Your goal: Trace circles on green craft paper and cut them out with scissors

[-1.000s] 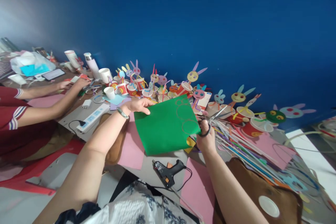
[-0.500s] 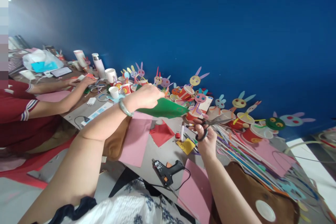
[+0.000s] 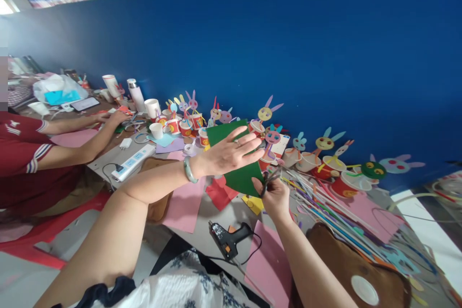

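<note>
A green sheet [image 3: 245, 182] is held up above the middle of the table. My left hand [image 3: 229, 154] lies over its front, fingers spread and pointing right, with a ring and a bracelet showing. At the sheet's lower right edge, my right hand [image 3: 274, 197] is closed round dark-handled scissors [image 3: 266, 186], its thumb against the sheet. The blades are partly hidden behind the fingers. Below the sheet lie a red piece of paper [image 3: 218, 194] and a small yellow piece [image 3: 253, 204].
A black glue gun [image 3: 231, 240] lies near the front edge beside pink paper [image 3: 269, 260]. Rabbit-faced cups [image 3: 348, 184] line the blue wall. Pipe cleaners [image 3: 332, 207] lie at right. A person in red [image 3: 21, 154] works at left near a power strip [image 3: 135, 161].
The green sheet has turned to face me more. My left hand has moved right and down, its fingers now spread. The scissors have swung up and their blades are less visible.
</note>
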`<state>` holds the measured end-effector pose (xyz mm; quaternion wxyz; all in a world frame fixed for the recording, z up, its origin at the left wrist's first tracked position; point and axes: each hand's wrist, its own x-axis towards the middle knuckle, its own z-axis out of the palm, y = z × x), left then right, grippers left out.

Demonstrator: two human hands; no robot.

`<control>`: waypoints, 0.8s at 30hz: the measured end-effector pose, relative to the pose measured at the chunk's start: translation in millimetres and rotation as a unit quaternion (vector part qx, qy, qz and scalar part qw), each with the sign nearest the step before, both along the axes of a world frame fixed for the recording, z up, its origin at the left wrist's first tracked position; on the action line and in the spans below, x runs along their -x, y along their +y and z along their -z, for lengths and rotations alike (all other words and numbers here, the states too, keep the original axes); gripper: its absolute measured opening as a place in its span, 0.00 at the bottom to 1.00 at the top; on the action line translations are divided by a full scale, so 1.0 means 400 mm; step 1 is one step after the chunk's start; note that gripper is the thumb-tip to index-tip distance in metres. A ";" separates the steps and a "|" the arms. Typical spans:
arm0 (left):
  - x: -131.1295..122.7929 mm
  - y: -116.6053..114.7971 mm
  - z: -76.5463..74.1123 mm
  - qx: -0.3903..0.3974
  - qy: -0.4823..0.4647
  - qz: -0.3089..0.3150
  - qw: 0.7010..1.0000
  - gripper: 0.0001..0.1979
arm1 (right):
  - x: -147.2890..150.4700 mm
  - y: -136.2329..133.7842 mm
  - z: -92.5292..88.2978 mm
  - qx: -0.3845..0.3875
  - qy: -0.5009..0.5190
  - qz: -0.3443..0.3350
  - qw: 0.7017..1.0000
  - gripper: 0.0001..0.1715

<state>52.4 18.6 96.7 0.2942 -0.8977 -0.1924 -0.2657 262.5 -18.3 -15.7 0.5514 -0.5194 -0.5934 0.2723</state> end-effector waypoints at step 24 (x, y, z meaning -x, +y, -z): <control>0.006 -0.008 0.314 0.714 -0.368 0.036 0.594 0.20 | 0.032 0.042 0.071 0.048 0.267 0.006 0.963 0.17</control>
